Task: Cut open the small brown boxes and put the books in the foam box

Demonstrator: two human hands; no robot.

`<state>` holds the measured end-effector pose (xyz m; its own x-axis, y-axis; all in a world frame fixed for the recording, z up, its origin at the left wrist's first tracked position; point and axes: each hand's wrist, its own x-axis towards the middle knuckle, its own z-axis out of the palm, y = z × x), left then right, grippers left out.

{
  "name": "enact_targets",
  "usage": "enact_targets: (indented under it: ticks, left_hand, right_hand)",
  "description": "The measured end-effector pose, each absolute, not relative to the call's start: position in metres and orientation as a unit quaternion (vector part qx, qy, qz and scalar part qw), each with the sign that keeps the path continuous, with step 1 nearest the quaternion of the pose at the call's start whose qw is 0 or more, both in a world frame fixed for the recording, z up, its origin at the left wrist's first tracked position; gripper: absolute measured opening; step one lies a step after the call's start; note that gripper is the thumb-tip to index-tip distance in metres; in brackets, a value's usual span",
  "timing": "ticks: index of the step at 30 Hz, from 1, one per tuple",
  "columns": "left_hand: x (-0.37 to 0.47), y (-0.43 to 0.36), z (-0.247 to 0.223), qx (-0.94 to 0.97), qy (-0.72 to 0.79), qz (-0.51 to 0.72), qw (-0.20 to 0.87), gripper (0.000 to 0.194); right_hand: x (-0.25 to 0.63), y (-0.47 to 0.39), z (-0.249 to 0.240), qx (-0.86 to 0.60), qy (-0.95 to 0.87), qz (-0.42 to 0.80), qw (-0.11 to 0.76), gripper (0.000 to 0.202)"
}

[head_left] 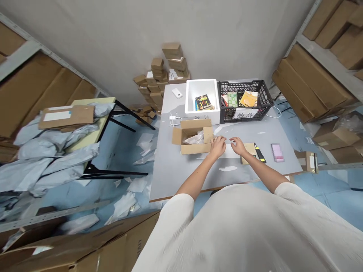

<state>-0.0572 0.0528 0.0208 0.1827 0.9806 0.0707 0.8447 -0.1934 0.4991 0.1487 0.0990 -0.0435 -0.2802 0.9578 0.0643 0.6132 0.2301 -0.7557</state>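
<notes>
My left hand point(217, 147) is beside the right flap of an open cardboard box point(195, 149), its fingers bent together; whatever they may hold is too small to make out. White crumpled packing point(195, 138) lies inside that box. My right hand point(238, 146) faces the left one across a short gap, fingers slightly apart and nothing visible in them. A white sheet of paper point(229, 152) lies on the table between and below the hands. Partly covered by my right forearm is a flat cardboard piece point(250, 147), with a black and yellow cutter-like tool point(260, 153) alongside.
At the table's point(176, 177) back stand a white foam box point(202, 82) and a black plastic crate point(244, 118), both holding small packets and booklets. A pink item point(277, 152) lies right. Left, grey parcels point(36, 162) cover another table; paper scraps point(124, 206) litter the floor.
</notes>
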Motion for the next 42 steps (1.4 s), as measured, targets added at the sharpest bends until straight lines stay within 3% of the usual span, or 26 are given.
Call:
enact_targets:
  ticks: [9,15,27,31,34,38,42]
  left_hand:
    - [0.053,0.040,-0.043,0.717,0.597,0.103,0.345,0.046]
    - [0.103,0.022,-0.081,0.633,0.635,0.082,0.434,0.052]
    - [0.128,0.001,-0.092,0.568,0.678,0.028,0.465,0.056]
    - [0.126,-0.003,-0.083,0.577,0.684,-0.028,0.446,0.041]
    - [0.122,0.001,-0.069,0.609,0.699,-0.022,0.373,0.035]
    - [0.117,0.021,-0.043,0.675,0.684,0.068,0.270,0.046]
    - [0.110,0.042,-0.024,0.723,0.642,0.081,0.242,0.056]
  right_hand:
    - [0.290,0.068,-0.089,-0.692,-0.610,0.357,0.144,0.039]
    - [0.327,0.053,-0.114,-0.699,-0.585,0.401,0.088,0.038]
    - [0.328,0.047,-0.133,-0.711,-0.527,0.440,0.151,0.042]
    - [0.324,0.053,-0.124,-0.701,-0.511,0.457,0.194,0.042]
    - [0.322,0.060,-0.114,-0.684,-0.512,0.473,0.215,0.038]
    - [0.319,0.073,-0.097,-0.644,-0.552,0.471,0.241,0.035]
    - [0.314,0.086,-0.076,-0.576,-0.630,0.478,0.205,0.040]
